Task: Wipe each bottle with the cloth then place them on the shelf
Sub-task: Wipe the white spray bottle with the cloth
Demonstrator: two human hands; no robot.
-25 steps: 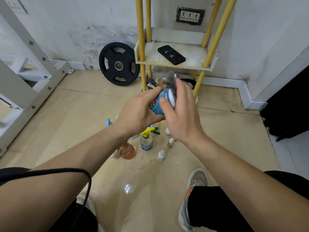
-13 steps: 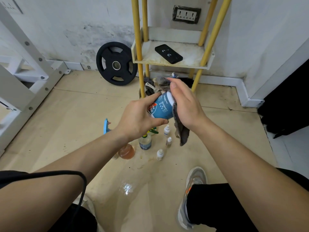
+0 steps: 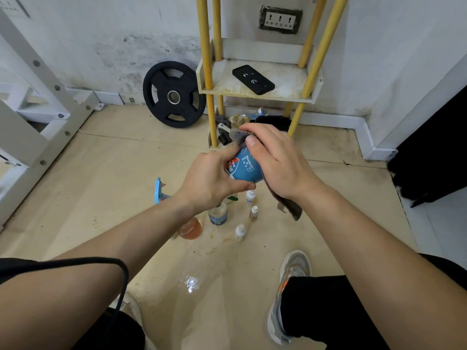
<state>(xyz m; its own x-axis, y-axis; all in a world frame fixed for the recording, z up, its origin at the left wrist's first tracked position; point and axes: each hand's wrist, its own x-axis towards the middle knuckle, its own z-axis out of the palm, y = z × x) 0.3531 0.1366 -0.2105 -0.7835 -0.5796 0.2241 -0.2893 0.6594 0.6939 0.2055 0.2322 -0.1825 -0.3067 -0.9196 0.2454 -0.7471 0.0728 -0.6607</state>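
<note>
Wiping in progress. Our left hand [image 3: 212, 183] grips the blue bottle [image 3: 243, 169] round its lower body, fingers and thumb curled, and tilts it so the label faces up. Our right hand [image 3: 276, 162] is curled over the bottle's top and clamps the grey cloth [image 3: 290, 207] against it, thumb on the label. The cloth's loose end hangs below the right wrist. We judge the split deliberate: one hand steadies while the other rubs.

Just beyond the right fingertips stands the shelf [image 3: 255, 94], close enough to set the bottle down without stepping. It holds one black phone [image 3: 252, 79]; we see no bottles on it yet.

Count on the floor, below both hands:
- three small dropper bottles [image 3: 240, 232]
- one clear bottle [image 3: 217, 216]
- one round orange bottle [image 3: 190, 228]
- one light-blue sprayer [image 3: 158, 190], partly hidden behind the left wrist

With the one in hand that makes seven bottles, all awaiting the shelf.
</note>
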